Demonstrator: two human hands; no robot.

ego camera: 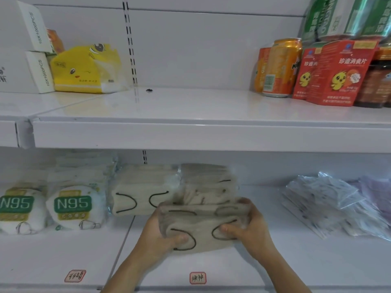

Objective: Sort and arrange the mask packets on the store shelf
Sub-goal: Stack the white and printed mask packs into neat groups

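A bundle of beige mask packets [203, 225] with black ear loops is held over the lower shelf [264, 263]. My left hand [163, 235] grips its left end, thumb on the front. My right hand [249, 225] grips its right end. Behind the bundle stands a leaning stack of the same beige packets [208, 185], and to its left another beige stack [141, 191]. Two piles of white N95 mask packets [74, 206] [19, 208] stand further left. A loose heap of clear-wrapped mask packets [330, 204] lies at the right.
The upper shelf [190, 111] carries white boxes [23, 70] and a yellow tissue pack [84, 68] at the left, orange cans [279, 66], red pouches [334, 75] and jars at the right. Two red-framed labels [197, 278] sit on the lower shelf's front.
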